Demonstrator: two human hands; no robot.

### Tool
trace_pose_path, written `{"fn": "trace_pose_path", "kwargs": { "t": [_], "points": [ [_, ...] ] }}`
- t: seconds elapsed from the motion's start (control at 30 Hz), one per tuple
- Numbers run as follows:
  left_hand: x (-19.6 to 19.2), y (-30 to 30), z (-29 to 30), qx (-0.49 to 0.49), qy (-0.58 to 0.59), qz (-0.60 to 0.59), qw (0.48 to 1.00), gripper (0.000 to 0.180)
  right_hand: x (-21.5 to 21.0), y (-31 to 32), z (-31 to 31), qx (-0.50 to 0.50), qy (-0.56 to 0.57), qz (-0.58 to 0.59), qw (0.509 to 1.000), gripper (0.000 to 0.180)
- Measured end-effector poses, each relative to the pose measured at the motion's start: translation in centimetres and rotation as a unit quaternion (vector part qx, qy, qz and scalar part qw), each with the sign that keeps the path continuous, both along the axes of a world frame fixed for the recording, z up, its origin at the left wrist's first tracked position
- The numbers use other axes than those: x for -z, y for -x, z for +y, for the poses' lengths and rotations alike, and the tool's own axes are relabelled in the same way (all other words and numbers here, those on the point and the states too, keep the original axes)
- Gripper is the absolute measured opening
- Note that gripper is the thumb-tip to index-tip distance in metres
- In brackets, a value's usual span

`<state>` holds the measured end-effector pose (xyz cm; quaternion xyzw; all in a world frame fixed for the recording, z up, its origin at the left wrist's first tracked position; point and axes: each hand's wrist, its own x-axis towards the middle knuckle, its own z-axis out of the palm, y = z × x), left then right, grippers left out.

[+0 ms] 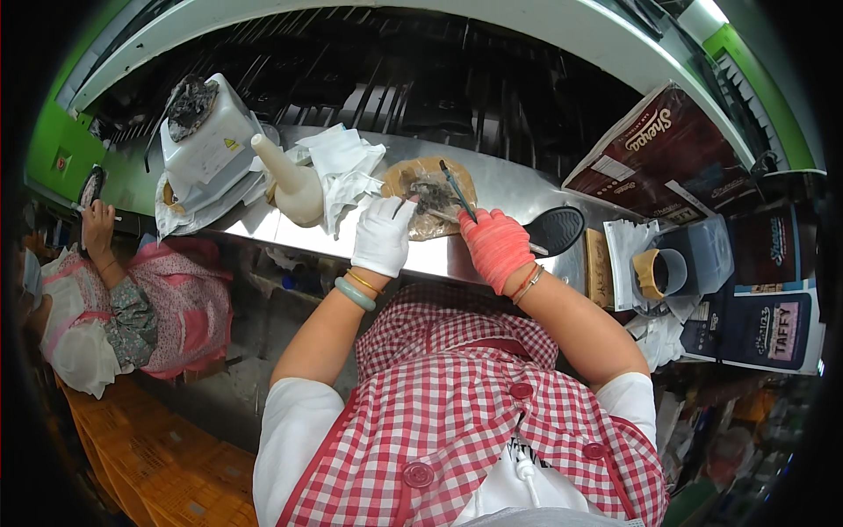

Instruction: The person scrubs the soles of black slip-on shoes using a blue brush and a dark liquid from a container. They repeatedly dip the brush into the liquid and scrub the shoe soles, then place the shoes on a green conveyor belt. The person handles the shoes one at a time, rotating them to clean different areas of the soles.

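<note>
My left hand (383,237), in a white glove, reaches to the near left edge of a brown, crinkled sheet (428,230) on the metal table. Its fingers are bent together; what they hold, if anything, I cannot make out. A dark, smeared clump (430,193) lies on the sheet. My right hand (497,250), in a coral glove, is closed around a thin dark green stick (457,186), like a pen or brush, tilted up to the left. Close to the right hand lies a black, oval, sole-shaped piece (557,230). White cloths (344,158) lie left of the sheet.
A squeeze bottle (299,189) and a cut-open white jerrycan (209,145) stand on the left. At the right are a dark red printed box (659,158), clear plastic containers (702,255) and a wooden block (599,268). Behind runs a dark conveyor (386,79). A co-worker (132,303) works at far left.
</note>
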<state>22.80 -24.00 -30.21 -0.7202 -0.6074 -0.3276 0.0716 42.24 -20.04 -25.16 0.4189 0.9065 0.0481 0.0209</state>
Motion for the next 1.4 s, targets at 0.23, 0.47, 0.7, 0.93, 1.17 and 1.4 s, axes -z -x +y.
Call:
{"fn": "trace_pose_path", "kwargs": {
  "t": [0.23, 0.47, 0.7, 0.93, 1.17, 1.4],
  "points": [
    [1.3, 0.1, -0.7, 0.033, -0.017, 0.014, 0.999, 0.019, 0.2, -1.9, -0.9, -0.003, -0.006, 0.04, 0.999, 0.034],
    [1.1, -0.3, -0.8, 0.02, 0.013, 0.011, 1.0, 0.018, -0.5, -3.0, -0.9, -0.046, -0.029, 0.039, 0.998, 0.033],
    [0.8, -2.1, -1.9, 0.036, -0.032, -0.004, 0.999, 0.029, -0.7, -2.8, -1.1, -0.048, -0.036, 0.033, 0.998, 0.03],
    [1.1, -2.9, -1.5, 0.029, -0.021, 0.003, 0.999, 0.032, -0.3, -3.1, -1.4, -0.062, -0.031, 0.047, 0.996, 0.029],
    [1.1, -3.0, -1.5, 0.032, 0.0, 0.024, 0.999, 0.019, 0.4, -3.5, -1.4, -0.075, -0.045, 0.071, 0.994, 0.029],
    [1.1, -3.1, -1.2, 0.035, -0.005, 0.058, 0.998, 0.01, 0.1, -4.0, -1.3, -0.117, -0.035, 0.048, 0.991, 0.023]
  ]
}}
